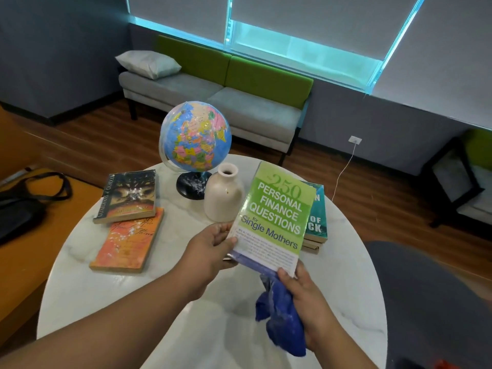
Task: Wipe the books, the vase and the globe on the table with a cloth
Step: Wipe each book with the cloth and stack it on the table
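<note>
Head view: left hand (213,249) grips the green finance book (277,211) by its left edge over the table (186,328); right hand (306,296) clutches a blue cloth (279,323) at its near corner. Best: steady left-handed, sweep the cover fully.

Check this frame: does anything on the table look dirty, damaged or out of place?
White specks litter the globe's black base, the dark book and the orange book, like dust or debris. The vase carries a small brown spot. Nothing looks tipped or broken.
</note>
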